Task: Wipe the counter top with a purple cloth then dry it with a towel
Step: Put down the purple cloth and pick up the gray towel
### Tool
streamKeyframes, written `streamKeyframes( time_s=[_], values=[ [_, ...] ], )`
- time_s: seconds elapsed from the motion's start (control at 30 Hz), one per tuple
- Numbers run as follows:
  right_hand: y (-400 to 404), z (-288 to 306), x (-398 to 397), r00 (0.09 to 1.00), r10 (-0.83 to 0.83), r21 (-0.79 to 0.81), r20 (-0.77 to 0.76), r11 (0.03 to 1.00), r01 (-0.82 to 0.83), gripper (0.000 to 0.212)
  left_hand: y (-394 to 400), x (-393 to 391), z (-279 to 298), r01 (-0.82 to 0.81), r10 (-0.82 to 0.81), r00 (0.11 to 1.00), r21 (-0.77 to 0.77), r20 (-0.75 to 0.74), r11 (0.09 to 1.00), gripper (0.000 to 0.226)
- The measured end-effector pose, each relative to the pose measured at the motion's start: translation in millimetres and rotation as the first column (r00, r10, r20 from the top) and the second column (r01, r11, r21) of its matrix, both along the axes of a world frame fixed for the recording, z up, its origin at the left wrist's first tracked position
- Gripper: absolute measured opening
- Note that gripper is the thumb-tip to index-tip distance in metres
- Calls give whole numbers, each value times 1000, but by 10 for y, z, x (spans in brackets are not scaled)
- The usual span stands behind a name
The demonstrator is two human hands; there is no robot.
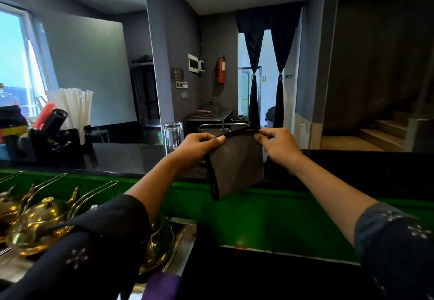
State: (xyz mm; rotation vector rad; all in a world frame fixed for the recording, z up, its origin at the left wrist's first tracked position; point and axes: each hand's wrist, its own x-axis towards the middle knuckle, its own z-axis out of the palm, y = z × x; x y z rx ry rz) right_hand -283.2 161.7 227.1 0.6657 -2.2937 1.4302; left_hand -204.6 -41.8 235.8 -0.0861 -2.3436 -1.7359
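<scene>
At far left a black holder (50,143) with paper-wrapped straws (75,109) stands on the dark counter (122,158); brass pots (40,222) sit below it on the near side. A glass (173,136) stands on the counter just left of the hands. The left hand (196,147) pinches the upper left corner of the grey towel (237,161), thumb on the near face, fingers curled behind. The towel hangs in the air between both hands, above the counter edge and the green ledge (270,215), its dark hem running along the top and down the left side. The right hand (279,144) pinches the upper right corner between thumb and fingertips. A scrap of purple cloth (162,284) shows at the bottom edge, under the left sleeve (94,248).
</scene>
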Motion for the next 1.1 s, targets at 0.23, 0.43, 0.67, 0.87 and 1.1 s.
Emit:
streamKeyframes(
  time_s=[0.23,0.43,0.67,0.87,1.1],
  values=[
    [-107,-3,-10,998,21,-28,51,999,-20,23,420,-172,22,75,-76,997,-8,-25,997,33],
    [-223,25,-48,992,68,-285,102,958,-37,33,592,-319,100,17,9,993,218,-116,976,30],
    [-229,-3,-53,982,130,-430,140,901,-58,36,680,-389,89,-47,79,988,226,-136,973,24],
    [-178,52,-101,965,129,-475,229,880,-5,21,724,-438,59,-41,60,983,106,-175,994,26],
    [-126,113,-158,958,119,-481,259,876,21,13,671,-468,30,39,-4,992,276,-126,960,27]
  ],
)
